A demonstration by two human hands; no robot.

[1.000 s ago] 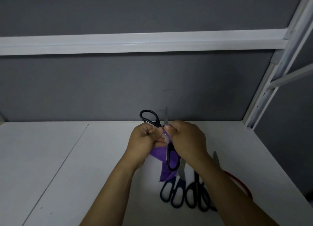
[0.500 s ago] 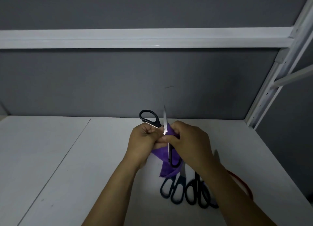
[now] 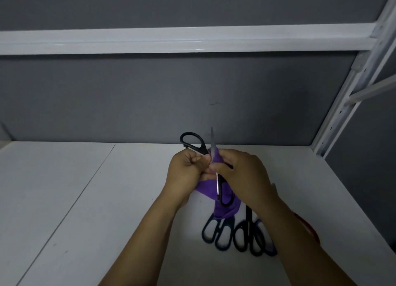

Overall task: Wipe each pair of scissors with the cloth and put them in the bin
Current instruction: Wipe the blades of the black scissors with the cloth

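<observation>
Scissors, stiff and sharp, look safest held by the handles: left hand grips one, right hand pinches cloth round a blade.

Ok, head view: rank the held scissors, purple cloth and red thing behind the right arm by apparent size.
1. held scissors, spread open, longest span.
2. purple cloth, close behind; partly covered.
3. red thing: only a sliver shows, true size unsure.
</observation>
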